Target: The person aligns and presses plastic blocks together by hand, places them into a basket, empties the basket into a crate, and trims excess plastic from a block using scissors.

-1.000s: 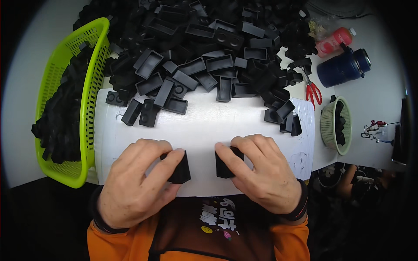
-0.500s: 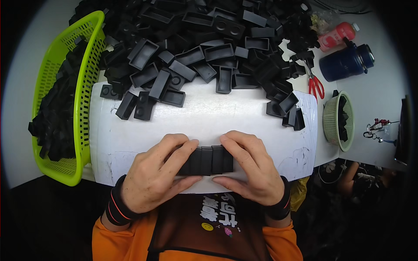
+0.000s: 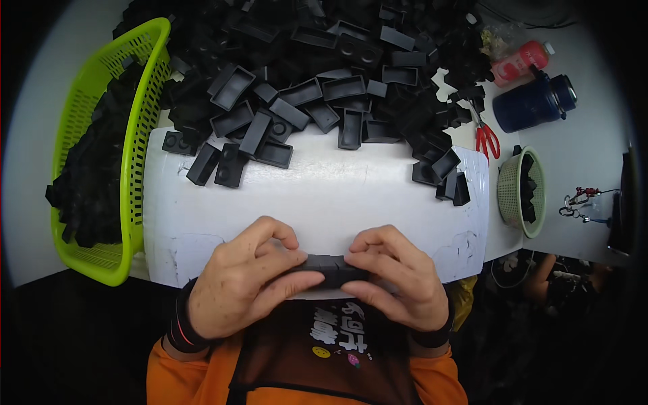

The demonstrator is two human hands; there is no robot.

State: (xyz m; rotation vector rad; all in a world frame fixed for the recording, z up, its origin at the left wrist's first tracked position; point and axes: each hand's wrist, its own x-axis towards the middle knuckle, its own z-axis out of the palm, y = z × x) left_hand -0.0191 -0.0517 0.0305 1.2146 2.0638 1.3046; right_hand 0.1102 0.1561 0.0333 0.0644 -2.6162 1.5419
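Note:
A short row of black rectangular blocks (image 3: 331,271), pressed side by side, lies between my two hands near the front edge of the white board. My left hand (image 3: 246,280) grips the left end, with its thumb along the near side and its fingers on the far side. At the right end, my right hand (image 3: 403,280) closes on the row in the same way. The fingers partly cover both ends, so the number of blocks cannot be told. Beyond the hands, a large heap of loose black hollow blocks (image 3: 351,128) covers the far part of the white board (image 3: 324,196).
A lime green basket (image 3: 126,202) filled with black pieces stands at the left. On the right are red-handled scissors (image 3: 487,140), a dark blue flask (image 3: 526,106), a pink bottle (image 3: 520,64), a small pale basket (image 3: 510,196) and a bunch of keys (image 3: 577,202). Another person's arm (image 3: 540,277) shows lower right.
The row of blocks has come nearer to me and has been tilted, so a different, narrower side faces up. Both hands still hold its ends, with fingers more curled.

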